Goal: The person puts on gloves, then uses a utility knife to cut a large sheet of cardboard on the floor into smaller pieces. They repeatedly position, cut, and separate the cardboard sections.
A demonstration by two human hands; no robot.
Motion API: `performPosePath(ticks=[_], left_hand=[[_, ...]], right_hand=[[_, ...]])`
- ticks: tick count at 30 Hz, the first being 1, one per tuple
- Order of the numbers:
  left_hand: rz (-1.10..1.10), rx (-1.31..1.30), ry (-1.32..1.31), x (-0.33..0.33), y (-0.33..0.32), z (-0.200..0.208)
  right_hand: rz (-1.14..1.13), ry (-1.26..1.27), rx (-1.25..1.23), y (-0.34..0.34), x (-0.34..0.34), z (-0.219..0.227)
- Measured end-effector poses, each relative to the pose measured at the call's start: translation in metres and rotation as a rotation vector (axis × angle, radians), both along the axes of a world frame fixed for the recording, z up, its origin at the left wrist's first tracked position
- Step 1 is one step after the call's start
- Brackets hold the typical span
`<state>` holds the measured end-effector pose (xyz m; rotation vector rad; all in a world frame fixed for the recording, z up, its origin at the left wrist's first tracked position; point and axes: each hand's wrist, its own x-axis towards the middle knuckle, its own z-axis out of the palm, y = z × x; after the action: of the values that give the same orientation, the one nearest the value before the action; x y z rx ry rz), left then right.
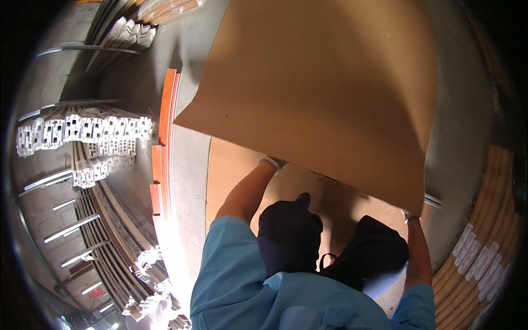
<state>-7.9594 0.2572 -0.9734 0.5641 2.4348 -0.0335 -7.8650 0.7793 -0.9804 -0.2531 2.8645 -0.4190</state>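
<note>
A large brown cardboard sheet (313, 99) is raised in front of me, its near edge slanting down from left to right. My left hand (273, 162) grips that edge left of its middle; most of the fingers are hidden by the sheet, and a white cuff shows at the wrist. At the sheet's near right corner my right hand (407, 215) holds on, with a bit of white showing and its fingers mostly hidden. Beneath it, another cardboard sheet (231, 165) lies on the floor around my legs.
Long orange-and-white strips (165, 126) lie on the floor to the left. Farther left, racks hold wrapped bundles of white hollow profiles (82, 129) and long dark strips (91, 236). On the right are several long brown wrapped rolls (484, 220) with white labels.
</note>
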Motion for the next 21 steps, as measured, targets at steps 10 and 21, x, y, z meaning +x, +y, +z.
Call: performPosePath(ticks=[10, 21], left_hand=[[0.097, 0.088, 0.131, 0.017, 0.017, 0.011], [0.244, 0.294, 0.212, 0.020, 0.010, 0.013]], right_hand=[[-0.015, -0.003, 0.020, 0.007, 0.015, 0.014], [-0.083, -0.022, 0.016, 0.003, 0.022, 0.047]])
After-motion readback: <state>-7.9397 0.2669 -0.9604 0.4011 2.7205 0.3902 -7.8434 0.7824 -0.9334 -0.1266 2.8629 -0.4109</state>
